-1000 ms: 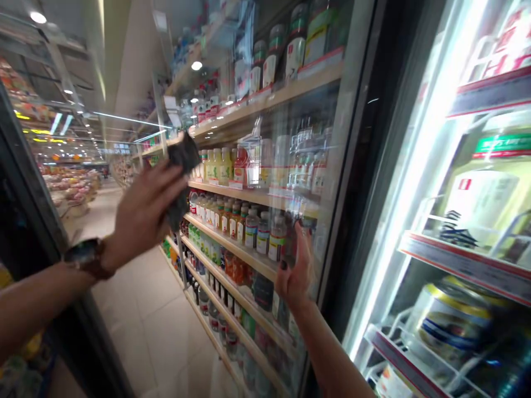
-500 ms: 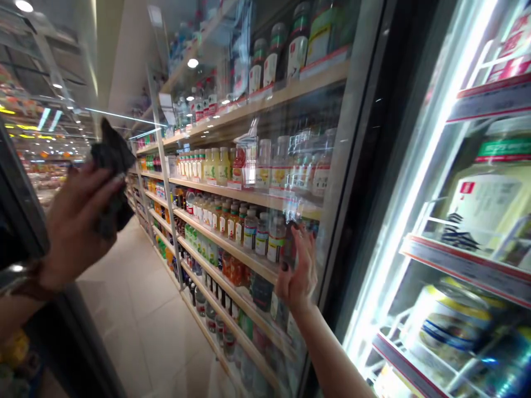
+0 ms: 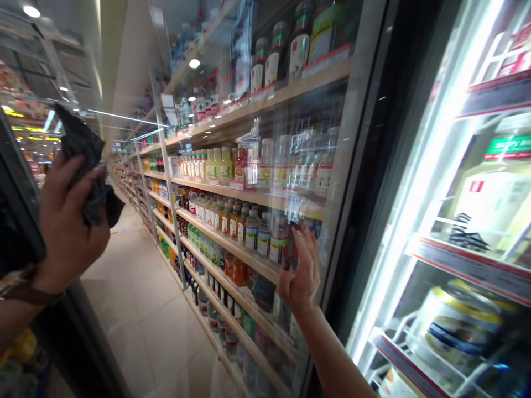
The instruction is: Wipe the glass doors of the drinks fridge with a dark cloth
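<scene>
1. Head view shows the cloth (image 3: 81, 132) at the left side, in the left hand (image 3: 72, 229), raised before the door (image 3: 349, 141). Whether it touches the glass I cannot tell.
2. The fingers of the left hand are bent and closed over the cloth, bunching it; the palm side is hidden from us. The fingers of the right hand (image 3: 301, 271) are half open and a little curved, with no object visible in them. They are near the glass, or touching it; the contact is not clear.
3. By my judgement, the cloth is very light and quite soft: it should fold easily, follow the hand, and not break. If it is damp or dry cannot be seen, so how much it would slide or drag is uncertain.
4. The best hold is probably at the bunched middle, with the fingers spread flat behind it, because this gives a broad pad. To pinch only the corner would let the rest hang and swing.
5. In its look, the cloth is dark grey, nearly black, and crumpled into irregular folds. One pointed corner stands up above the fingers, and a smaller, darker flap sticks out at the lower right. No pattern can be made out.
</scene>
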Motion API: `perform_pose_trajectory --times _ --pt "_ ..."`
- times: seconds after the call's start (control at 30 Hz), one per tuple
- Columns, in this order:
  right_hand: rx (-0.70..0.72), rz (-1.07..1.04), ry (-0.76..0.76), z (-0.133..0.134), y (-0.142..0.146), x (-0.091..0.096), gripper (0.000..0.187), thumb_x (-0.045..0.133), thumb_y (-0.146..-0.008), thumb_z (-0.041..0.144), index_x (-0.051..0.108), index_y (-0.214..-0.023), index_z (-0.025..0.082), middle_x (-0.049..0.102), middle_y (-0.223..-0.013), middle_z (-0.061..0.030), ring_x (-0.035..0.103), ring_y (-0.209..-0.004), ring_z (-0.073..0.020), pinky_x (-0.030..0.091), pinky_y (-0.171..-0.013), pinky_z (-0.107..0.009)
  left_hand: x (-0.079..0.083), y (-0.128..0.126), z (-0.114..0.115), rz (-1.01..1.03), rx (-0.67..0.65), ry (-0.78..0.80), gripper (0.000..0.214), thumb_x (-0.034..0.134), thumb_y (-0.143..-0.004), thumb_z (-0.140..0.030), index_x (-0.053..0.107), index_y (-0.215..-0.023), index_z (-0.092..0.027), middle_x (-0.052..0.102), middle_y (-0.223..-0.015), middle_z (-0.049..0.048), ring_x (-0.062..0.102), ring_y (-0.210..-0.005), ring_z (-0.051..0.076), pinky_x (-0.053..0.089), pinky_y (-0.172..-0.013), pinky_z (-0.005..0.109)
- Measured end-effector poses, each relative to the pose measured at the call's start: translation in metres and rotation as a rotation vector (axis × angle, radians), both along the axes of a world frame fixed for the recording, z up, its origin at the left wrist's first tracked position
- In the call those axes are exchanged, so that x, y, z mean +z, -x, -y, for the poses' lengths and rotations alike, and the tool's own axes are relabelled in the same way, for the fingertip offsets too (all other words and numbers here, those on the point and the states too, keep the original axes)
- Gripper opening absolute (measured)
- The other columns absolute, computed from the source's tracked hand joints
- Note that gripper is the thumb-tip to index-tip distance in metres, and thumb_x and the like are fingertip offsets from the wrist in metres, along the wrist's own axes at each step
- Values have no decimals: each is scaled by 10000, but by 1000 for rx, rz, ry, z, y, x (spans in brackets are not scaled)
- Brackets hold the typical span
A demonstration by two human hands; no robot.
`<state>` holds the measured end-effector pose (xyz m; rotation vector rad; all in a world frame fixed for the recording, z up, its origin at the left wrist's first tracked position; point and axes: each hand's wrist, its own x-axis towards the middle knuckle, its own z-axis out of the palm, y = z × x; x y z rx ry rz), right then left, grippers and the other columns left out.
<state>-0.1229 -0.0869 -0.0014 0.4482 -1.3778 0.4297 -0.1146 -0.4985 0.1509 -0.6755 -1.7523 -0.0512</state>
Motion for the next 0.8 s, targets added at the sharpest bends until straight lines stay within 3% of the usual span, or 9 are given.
perform_pose_trajectory --times 0.1,0.2,0.27,0.33,0.43,0.5,0.57,0.7,0.8 --pt "-3 7 -14 -2 0 0 645 434 -984 220 333 -1619 173 559 -1537 -164 470 -1494 -341 436 -1185 -656 -73 -5 -22 -73 -68 240 601 554 -869 -87 577 -1437 -281 506 -1587 19 309 -1579 299 288 -1309 564" --pt "6 8 -25 -3 -1 2 664 452 -966 187 334 -1619 173 559 -1538 -155 460 -1502 -332 433 -1196 -642 -129 -7 -39 6 -240 852 503 607 -886 -124 655 -1351 -310 577 -1529 -5 341 -1565 177 325 -1312 362" --pt "12 3 -32 -3 -1 3 670 460 -955 170 342 -1615 166 560 -1536 -156 458 -1504 -326 423 -1204 -641 -122 -5 -40 33 -325 1105 399 617 -937 -218 684 -1322 -301 573 -1534 -14 385 -1538 147 322 -1307 306" --pt "16 -2 -32 -2 -2 3 672 464 -948 156 352 -1610 163 567 -1528 -159 467 -1499 -323 423 -1202 -643 -82 -2 -35 54 -290 1064 408 527 -994 -217 655 -1368 -321 567 -1539 -27 422 -1516 151 283 -1327 367" --pt "7 -9 -22 0 -1 1 667 462 -946 153 361 -1605 168 584 -1510 -160 482 -1487 -326 445 -1184 -649 -11 2 -31 -4 -125 543 503 467 -986 -104 615 -1408 -334 595 -1502 -23 490 -1469 174 284 -1319 462" --pt "-2 -10 -16 -2 1 0 662 456 -947 158 364 -1603 173 594 -1497 -161 493 -1478 -330 458 -1169 -655 7 3 -38 -147 -65 155 513 556 -945 -96 595 -1430 -258 547 -1542 42 480 -1476 243 321 -1294 527" --pt "-1 -9 -20 -4 3 0 659 454 -943 156 375 -1596 165 602 -1484 -168 500 -1472 -334 458 -1166 -659 -5 3 -54 -247 -54 17 554 637 -894 -99 576 -1437 -192 462 -1601 113 420 -1515 312 330 -1280 570" --pt "3 -21 -25 1 -2 5 663 465 -929 139 392 -1587 162 557 -1529 -168 476 -1489 -325 409 -1203 -661 -64 1 -100 -162 -141 317 560 556 -862 3 628 -1363 -236 541 -1533 89 309 -1581 279 289 -1310 510" --pt "20 -88 27 33 -24 15 676 483 -935 169 368 -1601 163 414 -1644 -165 413 -1528 -335 396 -1208 -670 -84 0 -133 -107 -236 357 575 510 -876 21 599 -1388 -224 591 -1480 100 270 -1596 252 287 -1313 491"
